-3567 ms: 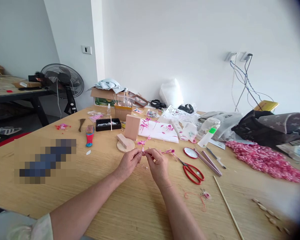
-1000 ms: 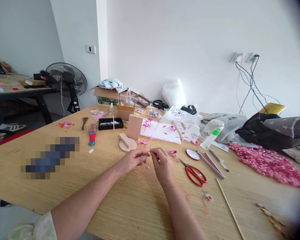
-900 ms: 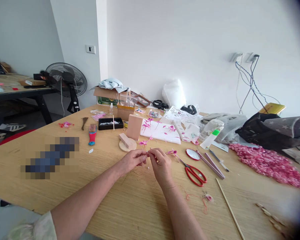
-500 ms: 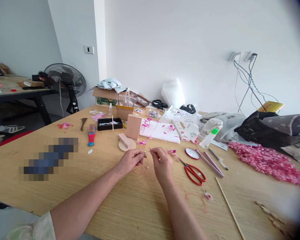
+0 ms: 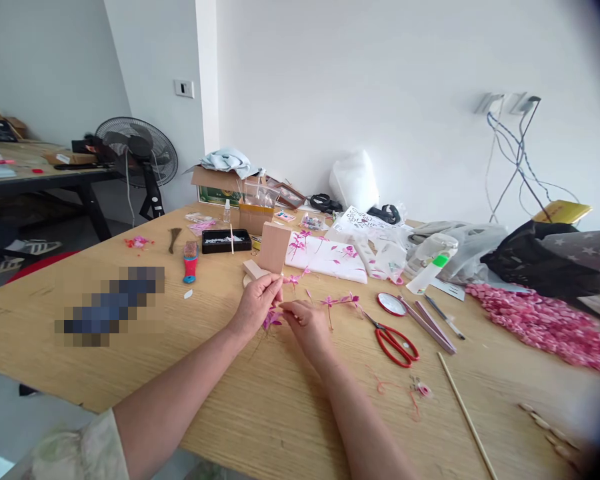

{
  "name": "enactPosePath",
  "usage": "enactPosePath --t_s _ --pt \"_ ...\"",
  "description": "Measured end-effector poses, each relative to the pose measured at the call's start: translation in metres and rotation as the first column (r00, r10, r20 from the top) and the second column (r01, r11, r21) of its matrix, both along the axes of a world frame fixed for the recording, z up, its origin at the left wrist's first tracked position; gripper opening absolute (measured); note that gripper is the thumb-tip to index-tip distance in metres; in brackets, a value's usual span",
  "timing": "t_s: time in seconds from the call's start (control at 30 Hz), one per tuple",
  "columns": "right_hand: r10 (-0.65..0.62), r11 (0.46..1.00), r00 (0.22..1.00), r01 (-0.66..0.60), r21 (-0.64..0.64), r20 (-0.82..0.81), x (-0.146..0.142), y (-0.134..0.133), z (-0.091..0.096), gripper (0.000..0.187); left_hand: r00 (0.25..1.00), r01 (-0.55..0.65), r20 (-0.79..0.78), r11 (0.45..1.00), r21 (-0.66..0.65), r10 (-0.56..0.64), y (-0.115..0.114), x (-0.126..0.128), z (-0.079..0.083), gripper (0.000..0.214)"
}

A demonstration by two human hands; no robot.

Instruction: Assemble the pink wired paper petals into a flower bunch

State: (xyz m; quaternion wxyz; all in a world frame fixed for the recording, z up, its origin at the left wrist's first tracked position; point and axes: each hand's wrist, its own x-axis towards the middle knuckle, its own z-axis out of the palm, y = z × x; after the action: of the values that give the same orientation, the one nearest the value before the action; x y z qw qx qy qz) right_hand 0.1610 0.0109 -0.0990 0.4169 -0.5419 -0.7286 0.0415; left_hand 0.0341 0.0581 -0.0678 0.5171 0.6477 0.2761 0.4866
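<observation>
My left hand [image 5: 257, 305] is closed in a pinch, and a small purple-pink artificial flower [image 5: 272, 319] with thin stems shows just beneath its fingers. Thumb and fingertips of my right hand [image 5: 307, 325] are pressed together beside that flower; what lies in them is too fine to make out. More purple-pink flowers on thin stems [image 5: 329, 302] lie just right of my hands. Behind my left hand stands an upright wooden block [image 5: 274, 245], with a smaller wood piece [image 5: 254, 270] at its foot, partly hidden by the hand.
Red-handled scissors [image 5: 397, 347], a round mirror [image 5: 392, 304], tweezers [image 5: 434, 327] and a wooden stick [image 5: 465, 410] lie to the right. A red-blue brush [image 5: 191, 263] and a black tray [image 5: 225, 241] are at left. Pink petal-like pieces [image 5: 540, 320] lie heaped at far right.
My hands have come closer together, the right moving left and the left slightly up. A purple-pink flower now shows below the left fingers. The view has shifted slightly.
</observation>
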Motion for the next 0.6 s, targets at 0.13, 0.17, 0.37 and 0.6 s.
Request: enactPosePath --t_s 0.13,0.17,0.37,0.6 --pt "-0.029 0.999 0.996 0.032 0.031 -0.085 0.002 -0.004 0.008 0.017 0.995 0.089 -0.047 0.994 -0.069 -0.093 -0.005 0.003 -0.002 0.026" --pt "-0.072 0.996 0.983 0.079 0.039 -0.170 0.006 -0.005 0.010 0.017 0.991 0.114 -0.061 0.990 -0.088 -0.120 -0.007 0.004 -0.003 0.026" --pt "-0.031 0.999 0.885 0.044 0.017 -0.464 0.014 -0.008 0.016 0.020 0.955 0.230 -0.169 0.969 -0.093 -0.243 -0.010 0.007 -0.012 0.023" --pt "0.032 0.999 0.912 -0.013 0.049 -0.409 0.013 -0.006 0.016 0.012 0.933 0.261 -0.232 0.961 -0.091 -0.275 -0.012 0.007 -0.010 0.024"
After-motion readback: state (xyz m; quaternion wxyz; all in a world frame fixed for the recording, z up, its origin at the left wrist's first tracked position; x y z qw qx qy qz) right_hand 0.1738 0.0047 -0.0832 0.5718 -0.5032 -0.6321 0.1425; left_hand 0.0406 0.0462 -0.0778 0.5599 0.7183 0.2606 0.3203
